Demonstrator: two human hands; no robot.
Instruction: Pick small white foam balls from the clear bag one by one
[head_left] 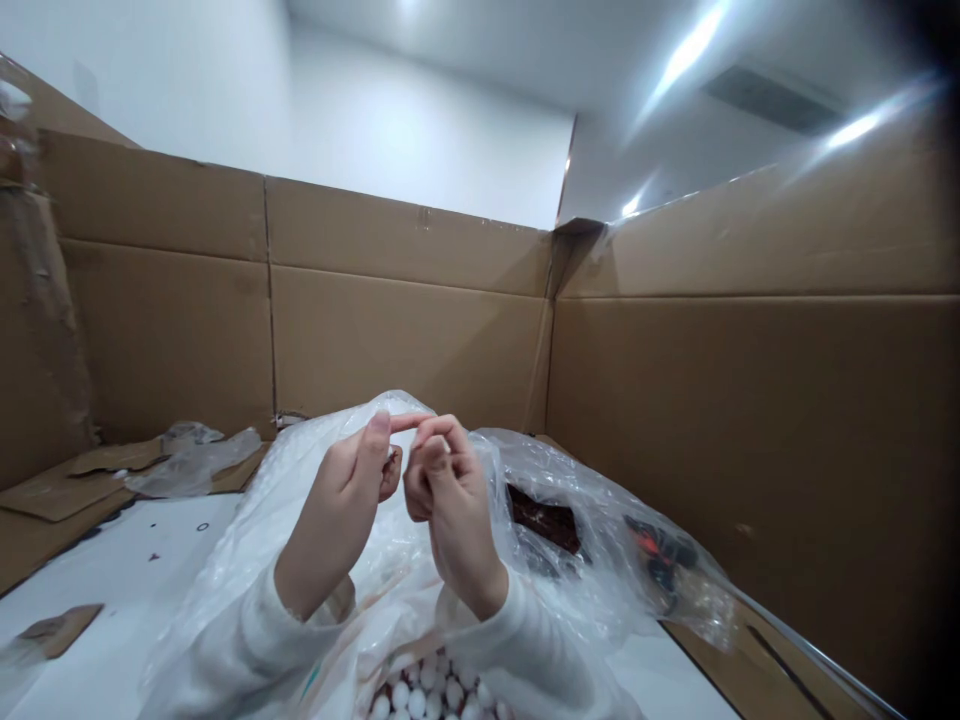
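My left hand and my right hand are raised close together in front of me. The left thumb and index finger reach toward the right hand, while its other fingers are curled. The right fingers are folded in a pinch at the left index fingertip. Whatever lies between the fingers is too small or hidden to make out. Below the wrists, an open clear plastic bag holds many small white oval pieces, some with dark red parts. A large white plastic bag lies behind my hands.
Cardboard walls stand at the back and sides. To the right, a clear bag covers dark brown items and black-and-red items. Crumpled plastic and cardboard pieces lie left, on and beside a white board.
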